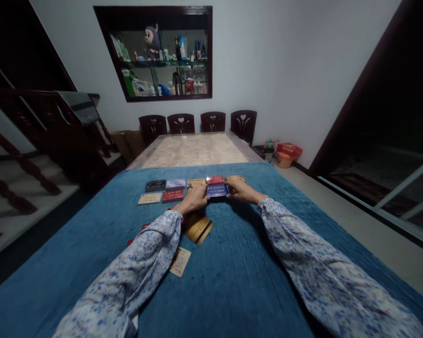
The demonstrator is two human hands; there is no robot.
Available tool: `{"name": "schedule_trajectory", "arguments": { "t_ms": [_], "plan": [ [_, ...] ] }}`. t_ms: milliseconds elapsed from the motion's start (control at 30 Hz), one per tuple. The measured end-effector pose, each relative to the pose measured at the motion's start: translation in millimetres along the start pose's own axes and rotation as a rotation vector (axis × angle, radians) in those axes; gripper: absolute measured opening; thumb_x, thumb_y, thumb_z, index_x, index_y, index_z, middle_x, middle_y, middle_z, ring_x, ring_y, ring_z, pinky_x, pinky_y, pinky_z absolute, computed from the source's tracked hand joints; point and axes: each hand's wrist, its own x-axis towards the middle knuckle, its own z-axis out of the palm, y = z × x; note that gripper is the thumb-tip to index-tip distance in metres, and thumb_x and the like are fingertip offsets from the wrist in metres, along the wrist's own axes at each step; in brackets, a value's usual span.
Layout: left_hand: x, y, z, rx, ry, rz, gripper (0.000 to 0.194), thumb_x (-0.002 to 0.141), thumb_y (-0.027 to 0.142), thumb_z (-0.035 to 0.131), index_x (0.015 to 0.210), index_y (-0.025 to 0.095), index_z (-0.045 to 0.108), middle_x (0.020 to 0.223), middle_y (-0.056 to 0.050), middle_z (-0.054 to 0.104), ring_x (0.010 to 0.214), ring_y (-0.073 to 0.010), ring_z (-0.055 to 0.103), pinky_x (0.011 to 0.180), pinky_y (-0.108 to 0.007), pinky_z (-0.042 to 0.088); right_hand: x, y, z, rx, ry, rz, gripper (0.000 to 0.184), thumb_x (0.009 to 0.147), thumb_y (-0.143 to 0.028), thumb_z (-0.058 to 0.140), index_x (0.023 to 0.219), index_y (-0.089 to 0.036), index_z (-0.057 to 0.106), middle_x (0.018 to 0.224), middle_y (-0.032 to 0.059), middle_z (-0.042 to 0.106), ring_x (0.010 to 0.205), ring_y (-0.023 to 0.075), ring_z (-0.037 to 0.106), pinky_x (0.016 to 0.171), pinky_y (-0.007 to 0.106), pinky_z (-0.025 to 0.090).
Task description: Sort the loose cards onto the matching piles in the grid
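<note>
A blue card [217,190] is gripped at its two short sides, my left hand [194,199] on one end and my right hand [243,191] on the other. Just beyond it lie a red card [215,180], a yellow card [196,182] and a gold one [235,178], partly covered by my fingers. To the left sit a black stack [155,186], a silver stack [176,184], a cream card [150,198] and a red stack [173,195]. Below my left wrist rests a gold card with a dark stripe [199,228]. A cream card [180,262] pokes out beside my left sleeve, which hides red cards.
A blue cloth [239,281] covers the near part of the long table [200,151]. Several dark chairs [213,122] stand at its far end. An orange bin [285,159] is on the floor at the right, and a wooden railing [24,112] runs along the left.
</note>
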Motion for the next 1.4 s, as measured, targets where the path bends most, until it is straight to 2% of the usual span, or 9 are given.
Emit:
{"name": "schedule_trajectory", "arguments": {
  "t_ms": [233,433,733,1000,1267,1400],
  "plan": [
    [9,2,-2.5,0.040,-0.032,-0.062,0.036,0.085,0.025,0.064,0.121,0.018,0.063,0.126,-0.015,0.063,0.122,-0.0331,0.059,0.101,-0.044,0.049,14,8,1,-0.069,-0.040,-0.040,0.052,0.079,-0.018,0.077,0.130,-0.015,0.067,0.107,0.0103,0.072,0.099,0.0237,0.065,0.089,0.031,0.046],
    [12,6,-4.4,0.084,-0.076,-0.082,0.043,0.089,0.026,0.062,0.130,0.016,0.060,0.131,-0.018,0.061,0.126,-0.0352,0.058,0.103,-0.046,0.048,15,10,0,-0.115,-0.042,-0.055,0.048,0.079,-0.019,0.079,0.126,-0.014,0.069,0.115,0.0137,0.069,0.112,0.0268,0.063,0.098,0.035,0.044],
    [15,7,-2.5,0.117,-0.094,-0.063,0.039,0.090,0.028,0.060,0.126,0.015,0.061,0.131,-0.018,0.062,0.126,-0.0338,0.057,0.104,-0.045,0.047,17,15,5,-0.129,-0.042,-0.048,0.054,0.078,-0.019,0.076,0.132,-0.014,0.067,0.120,0.0151,0.069,0.115,0.0281,0.062,0.102,0.037,0.042],
    [19,2,3.1,0.052,-0.054,-0.046,0.025,0.085,0.025,0.065,0.109,0.017,0.067,0.121,-0.015,0.065,0.119,-0.0339,0.059,0.102,-0.045,0.048,15,10,2,-0.105,-0.035,-0.042,0.048,0.078,-0.017,0.073,0.126,-0.015,0.070,0.108,0.0112,0.071,0.100,0.0242,0.065,0.090,0.030,0.045],
    [24,3,3.9,0.083,-0.082,-0.047,0.021,0.087,0.024,0.062,0.105,0.016,0.069,0.119,-0.017,0.064,0.116,-0.0338,0.060,0.099,-0.046,0.048,13,5,-4,-0.192,-0.071,-0.039,0.027,0.081,-0.018,0.071,0.108,-0.015,0.075,0.108,0.0130,0.072,0.103,0.0260,0.065,0.088,0.030,0.044],
    [24,2,3.7,0.088,-0.077,-0.036,0.017,0.086,0.024,0.063,0.101,0.017,0.070,0.114,-0.014,0.065,0.114,-0.0315,0.060,0.099,-0.043,0.048,11,5,-3,-0.188,-0.079,-0.027,0.029,0.083,-0.018,0.068,0.111,-0.017,0.075,0.108,0.0127,0.073,0.102,0.0258,0.066,0.087,0.031,0.044]
  ]
}}
